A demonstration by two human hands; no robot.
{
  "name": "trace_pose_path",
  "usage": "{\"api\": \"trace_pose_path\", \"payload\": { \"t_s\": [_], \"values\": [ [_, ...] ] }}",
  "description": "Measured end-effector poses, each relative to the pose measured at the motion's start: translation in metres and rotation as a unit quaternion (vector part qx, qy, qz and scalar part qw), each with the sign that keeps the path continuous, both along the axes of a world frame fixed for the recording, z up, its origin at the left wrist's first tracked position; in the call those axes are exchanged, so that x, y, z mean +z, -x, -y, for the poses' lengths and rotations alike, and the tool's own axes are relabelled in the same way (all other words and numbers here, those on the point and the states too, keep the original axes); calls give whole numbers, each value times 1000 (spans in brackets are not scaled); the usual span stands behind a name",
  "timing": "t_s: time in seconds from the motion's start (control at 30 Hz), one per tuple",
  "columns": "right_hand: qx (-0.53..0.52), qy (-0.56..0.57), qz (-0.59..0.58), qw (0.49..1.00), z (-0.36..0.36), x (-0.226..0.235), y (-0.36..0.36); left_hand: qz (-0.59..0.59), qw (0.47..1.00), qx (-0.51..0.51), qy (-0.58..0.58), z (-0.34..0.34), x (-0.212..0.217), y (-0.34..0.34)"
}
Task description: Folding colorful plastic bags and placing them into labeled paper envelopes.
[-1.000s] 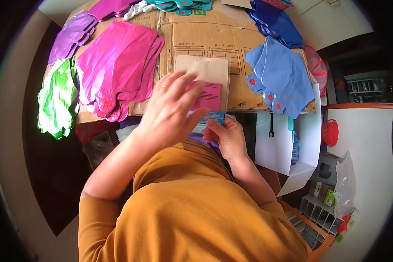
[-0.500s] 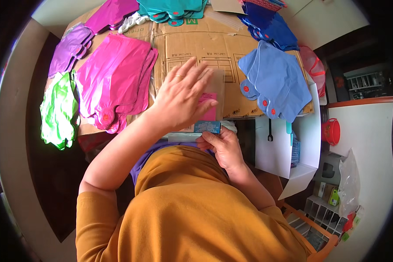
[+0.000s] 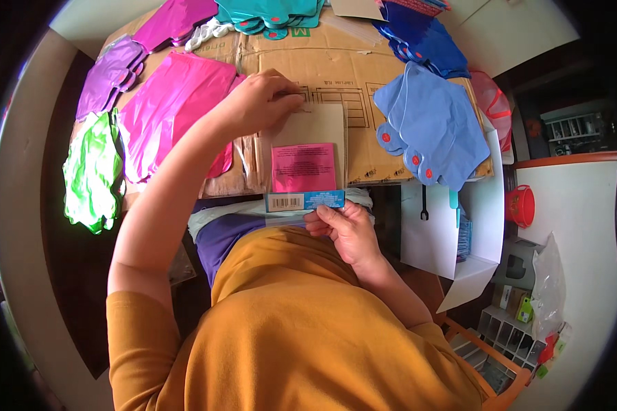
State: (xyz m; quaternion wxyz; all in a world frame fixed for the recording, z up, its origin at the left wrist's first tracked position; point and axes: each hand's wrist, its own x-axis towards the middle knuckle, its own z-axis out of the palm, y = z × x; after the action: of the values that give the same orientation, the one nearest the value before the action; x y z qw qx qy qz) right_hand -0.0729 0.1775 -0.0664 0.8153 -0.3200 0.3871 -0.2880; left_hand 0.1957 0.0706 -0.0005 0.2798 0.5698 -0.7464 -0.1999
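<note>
A flat clear plastic packet [image 3: 312, 127] lies at the near edge of the cardboard. It holds a beige card, a bright pink printed slip [image 3: 304, 168] and a blue strip with a barcode [image 3: 286, 202] along its near end. My right hand [image 3: 349, 229] pinches the packet's near right corner, thumb on top. At the far left corner my left hand [image 3: 264, 99] is bent with fingertips pressed together; whether they grip the film is hard to see. My left forearm crosses a stack of shiny pink foil balloons [image 3: 178, 103].
Light blue balloons [image 3: 435, 123] lie on the right of the flattened cardboard [image 3: 356, 61]. Around its edge are green [image 3: 92, 175], purple [image 3: 110, 75], teal [image 3: 271, 10] and dark blue balloons [image 3: 432, 51]. A white open box [image 3: 483, 226] stands at the right, below table level.
My left hand has moved from over the middle of the packet to its far left corner, and its fingers have bent. The pink slip and barcode strip are uncovered. My right hand keeps its hold.
</note>
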Motion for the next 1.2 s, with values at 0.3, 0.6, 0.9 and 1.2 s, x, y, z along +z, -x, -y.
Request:
{"api": "trace_pose_path", "payload": {
  "t_s": [0.3, 0.6, 0.9, 1.2],
  "values": [
    [8, -2, -9, 1000, 7, 7, 1, -144, 955, -12, -257, 17, 18, -8],
    [-31, 41, -21, 998, 9, 3, -5, -56, 994, 85, -31, 4, 6, 6],
    [19, 80, -73, 994, 17, 9, 0, 32, 995, -88, -27, -39, -3, 43],
    [34, 69, -55, 996, 22, 6, 5, 14, 999, -25, -46, -39, 0, 51]
  ]
}}
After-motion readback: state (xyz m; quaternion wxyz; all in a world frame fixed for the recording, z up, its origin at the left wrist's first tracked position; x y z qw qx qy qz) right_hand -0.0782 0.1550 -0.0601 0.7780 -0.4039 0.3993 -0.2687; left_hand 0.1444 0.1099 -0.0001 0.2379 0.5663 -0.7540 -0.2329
